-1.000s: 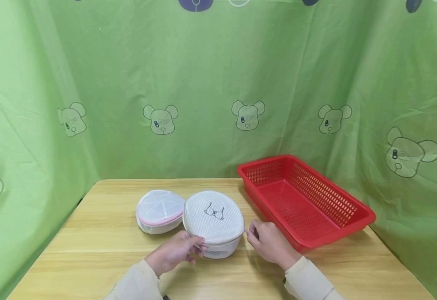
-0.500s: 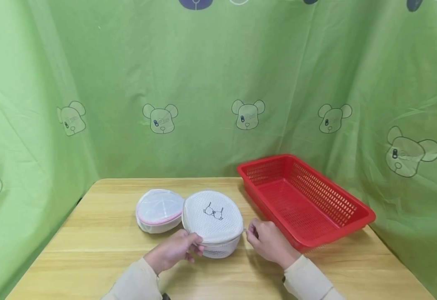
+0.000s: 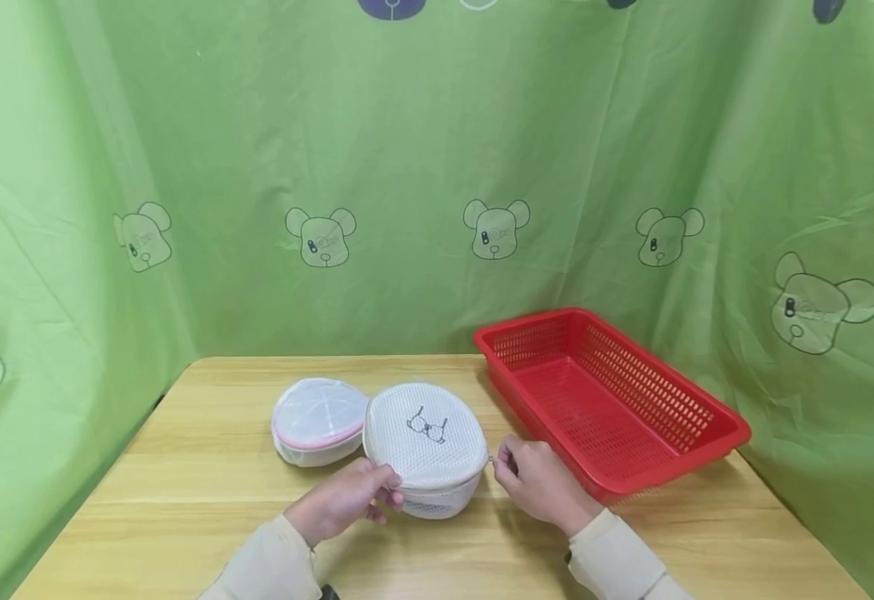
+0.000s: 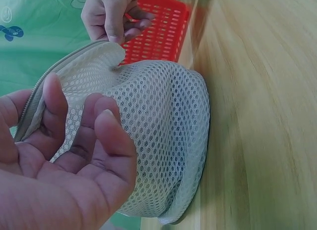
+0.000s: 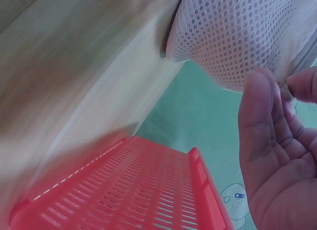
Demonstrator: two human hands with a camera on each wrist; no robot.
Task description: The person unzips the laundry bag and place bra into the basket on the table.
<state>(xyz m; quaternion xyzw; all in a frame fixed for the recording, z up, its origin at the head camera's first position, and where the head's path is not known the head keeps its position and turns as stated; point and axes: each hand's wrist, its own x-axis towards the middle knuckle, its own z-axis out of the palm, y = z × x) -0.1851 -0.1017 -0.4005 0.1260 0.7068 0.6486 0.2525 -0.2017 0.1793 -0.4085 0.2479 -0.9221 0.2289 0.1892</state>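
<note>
A round white mesh laundry bag, with a bra drawing on its lid, stands on the table. My left hand pinches its zippered rim at the near left, the other fingers loosely bent beside the mesh wall. At the bag's right edge my right hand pinches the small zipper pull between thumb and finger. A second white bag with pink trim sits just left and behind, close against the first. What either bag contains cannot be seen.
A red plastic basket with slotted walls stands at the back right, close behind my right hand. The wooden table ends at a green curtain behind and on both sides.
My left hand has shifted slightly left along the bag's rim. The right hand stays at the zipper pull, and the bag has barely moved.
</note>
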